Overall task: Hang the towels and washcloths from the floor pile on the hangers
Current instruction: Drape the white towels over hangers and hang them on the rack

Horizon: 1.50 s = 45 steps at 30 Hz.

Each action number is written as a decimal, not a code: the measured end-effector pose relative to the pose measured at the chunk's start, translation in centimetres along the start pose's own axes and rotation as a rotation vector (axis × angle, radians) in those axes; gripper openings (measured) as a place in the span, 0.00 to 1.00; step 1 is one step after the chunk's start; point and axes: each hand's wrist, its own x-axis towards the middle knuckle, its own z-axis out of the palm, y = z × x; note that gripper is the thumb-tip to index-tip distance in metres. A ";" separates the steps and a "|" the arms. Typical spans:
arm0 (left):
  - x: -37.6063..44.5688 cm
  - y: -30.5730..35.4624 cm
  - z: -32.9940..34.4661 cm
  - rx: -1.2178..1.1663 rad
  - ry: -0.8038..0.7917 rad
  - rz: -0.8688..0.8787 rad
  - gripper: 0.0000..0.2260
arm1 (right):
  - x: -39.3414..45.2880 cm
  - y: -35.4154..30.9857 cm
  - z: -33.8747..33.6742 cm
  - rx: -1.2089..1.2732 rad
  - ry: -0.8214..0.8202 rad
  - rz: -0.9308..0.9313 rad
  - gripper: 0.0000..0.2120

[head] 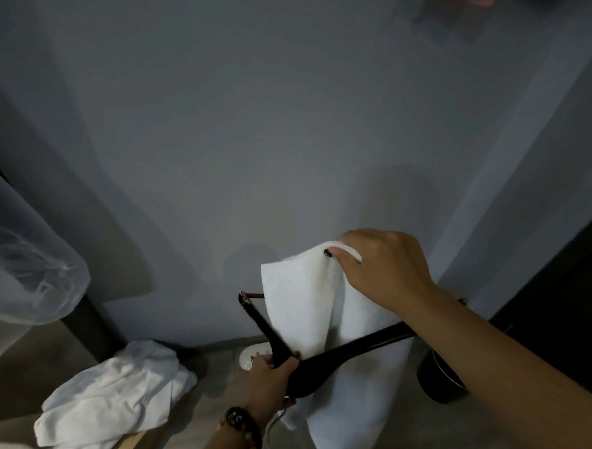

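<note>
Left hand [273,367] grips the black hanger [332,356] at its neck, fingers curled round it. Right hand [378,266] pinches the top edge of a white towel [304,310] draped through the hanger. Pile of white towels [114,396] lies on the floor [217,388], lower left. A dark bin [440,379], perhaps, stands right.

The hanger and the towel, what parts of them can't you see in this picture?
Head view only:
- Hanger: its right end is hidden behind the right hand and forearm; the crossbar disappears behind the towel.
- Towel: its bottom is cut off by the lower edge.
- Metal hook: partly hidden by the left hand and wrist.
</note>
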 end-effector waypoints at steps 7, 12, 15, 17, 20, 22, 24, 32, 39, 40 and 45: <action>-0.8 0.2 0.4 0.301 0.063 0.196 0.16 | 0.4 -1.1 0.4 -0.003 -0.089 0.096 0.15; 0.2 -0.3 0.3 0.568 0.123 0.325 0.14 | 1.5 -0.8 -0.3 -0.004 -0.094 0.217 0.16; 1.3 0.0 0.1 0.616 0.131 0.289 0.13 | 1.7 0.0 -1.1 -0.013 -0.050 0.287 0.17; 2.0 0.1 0.0 0.674 0.152 0.269 0.14 | 1.7 0.7 -1.7 -0.014 -0.034 0.328 0.18; 3.0 -0.1 -0.3 0.714 0.158 0.194 0.15 | 1.4 2.2 -2.9 -0.010 0.034 0.382 0.17; 3.8 0.1 -0.6 0.751 0.152 0.141 0.16 | 0.8 3.3 -3.6 -0.008 0.087 0.387 0.16; 4.7 0.6 -0.8 0.792 0.149 0.145 0.17 | -0.2 4.5 -4.2 -0.016 0.103 0.390 0.16; 5.8 8.5 -0.6 1.172 0.170 0.302 0.15 | -10.5 10.7 -3.6 -0.043 0.031 0.730 0.18; 2.8 16.6 3.8 1.637 0.162 0.501 0.17 | -21.5 14.4 -1.3 -0.055 -0.100 1.077 0.24; 2.1 17.6 4.5 1.696 0.161 0.542 0.17 | -22.7 14.7 -0.9 -0.048 -0.158 1.128 0.24; -2.2 21.2 7.6 1.970 0.166 0.757 0.12 | -24.7 14.8 1.0 0.049 -0.758 1.183 0.14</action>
